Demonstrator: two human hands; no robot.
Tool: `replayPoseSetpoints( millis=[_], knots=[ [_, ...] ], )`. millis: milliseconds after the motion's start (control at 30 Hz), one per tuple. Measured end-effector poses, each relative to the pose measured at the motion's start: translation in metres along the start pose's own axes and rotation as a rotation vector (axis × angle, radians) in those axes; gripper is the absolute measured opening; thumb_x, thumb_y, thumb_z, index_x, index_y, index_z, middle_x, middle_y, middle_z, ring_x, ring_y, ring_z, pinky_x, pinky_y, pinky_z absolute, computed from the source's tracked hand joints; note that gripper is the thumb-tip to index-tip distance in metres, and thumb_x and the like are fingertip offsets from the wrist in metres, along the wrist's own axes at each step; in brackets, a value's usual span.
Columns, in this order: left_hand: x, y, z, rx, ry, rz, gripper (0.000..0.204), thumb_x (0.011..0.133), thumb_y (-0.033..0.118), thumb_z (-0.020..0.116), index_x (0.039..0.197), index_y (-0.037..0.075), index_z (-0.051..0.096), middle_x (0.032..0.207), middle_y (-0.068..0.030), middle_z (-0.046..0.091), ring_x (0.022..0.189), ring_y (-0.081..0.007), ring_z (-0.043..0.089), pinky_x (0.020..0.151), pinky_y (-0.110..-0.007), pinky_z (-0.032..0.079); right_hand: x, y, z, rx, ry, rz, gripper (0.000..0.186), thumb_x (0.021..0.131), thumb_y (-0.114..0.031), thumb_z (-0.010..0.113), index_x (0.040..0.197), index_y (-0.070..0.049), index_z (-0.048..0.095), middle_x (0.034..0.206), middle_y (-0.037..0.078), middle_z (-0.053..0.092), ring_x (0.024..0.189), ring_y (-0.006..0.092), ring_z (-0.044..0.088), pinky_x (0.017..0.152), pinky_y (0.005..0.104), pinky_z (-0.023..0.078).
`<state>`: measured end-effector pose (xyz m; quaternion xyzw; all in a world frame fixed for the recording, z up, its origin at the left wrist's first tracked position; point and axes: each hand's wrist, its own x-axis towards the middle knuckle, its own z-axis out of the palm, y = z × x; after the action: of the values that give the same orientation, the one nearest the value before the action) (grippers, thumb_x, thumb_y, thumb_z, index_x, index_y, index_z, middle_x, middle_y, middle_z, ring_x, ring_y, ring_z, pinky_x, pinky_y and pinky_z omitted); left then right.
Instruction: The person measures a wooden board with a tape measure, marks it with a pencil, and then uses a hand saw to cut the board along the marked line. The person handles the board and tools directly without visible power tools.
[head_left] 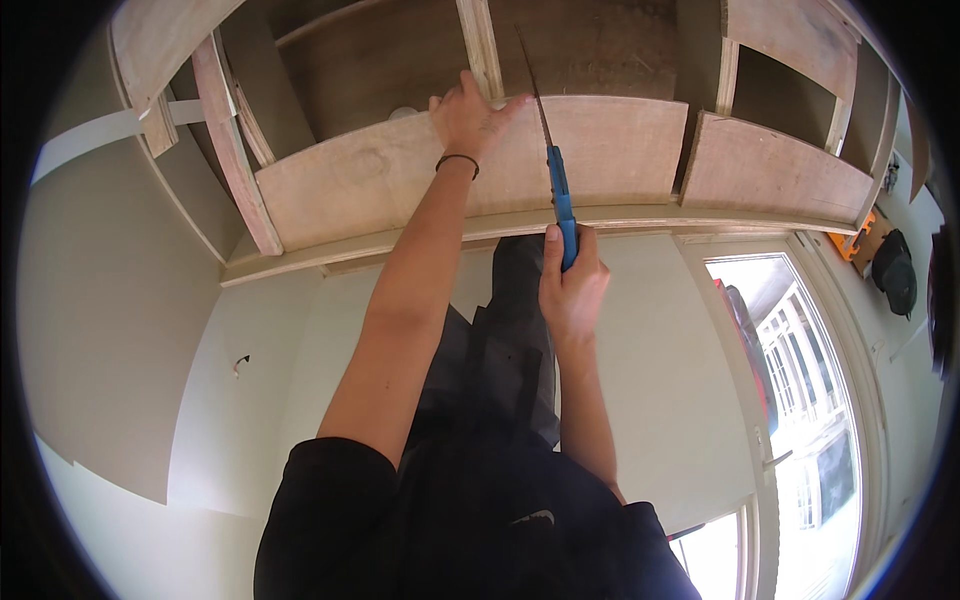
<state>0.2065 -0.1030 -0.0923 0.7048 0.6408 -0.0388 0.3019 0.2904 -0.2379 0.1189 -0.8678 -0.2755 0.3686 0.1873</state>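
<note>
My right hand is wrapped round the blue handle of a handsaw. Its thin blade points up and away, crossing the top edge of a plywood panel. Whether the teeth touch the wood I cannot tell. My left hand, with a dark band at the wrist, grips the panel's upper edge beside an upright wooden batten. The left thumb stretches right, close to the blade; some fingertips are hidden behind the edge.
A long wooden rail runs beneath the panel. To the right is another plywood panel; a pinkish upright board stands at the left. A glazed door is at the lower right, and a dark cap hangs near it. Wires poke from the wall.
</note>
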Motion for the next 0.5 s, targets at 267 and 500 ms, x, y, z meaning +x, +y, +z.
replayPoseSetpoints(
  millis=[267,500],
  knots=[
    [0.004,0.002,-0.008,-0.081,-0.142,-0.051,0.085,0.069,0.081,0.065,0.098,0.002,0.054,0.076,-0.0137,0.069,0.084,-0.0306,0.067,0.087,-0.042,0.037,-0.027,0.01,-0.019,-0.007,-0.015,0.007,0.026,0.096,-0.024,0.064,0.093,0.001,0.058,0.058,0.014,0.056,0.048,0.0297,0.058,0.049,0.0386,0.046],
    [0.003,0.003,-0.008,-0.058,-0.09,-0.041,0.085,0.07,0.079,0.065,0.1,0.001,0.054,0.077,-0.0163,0.069,0.084,-0.0331,0.067,0.087,-0.042,0.037,0.0,0.006,-0.004,-0.009,-0.005,0.059,0.028,0.097,-0.027,0.062,0.092,0.001,0.058,0.061,0.018,0.058,0.052,0.0365,0.06,0.05,0.0426,0.047]
  ],
)
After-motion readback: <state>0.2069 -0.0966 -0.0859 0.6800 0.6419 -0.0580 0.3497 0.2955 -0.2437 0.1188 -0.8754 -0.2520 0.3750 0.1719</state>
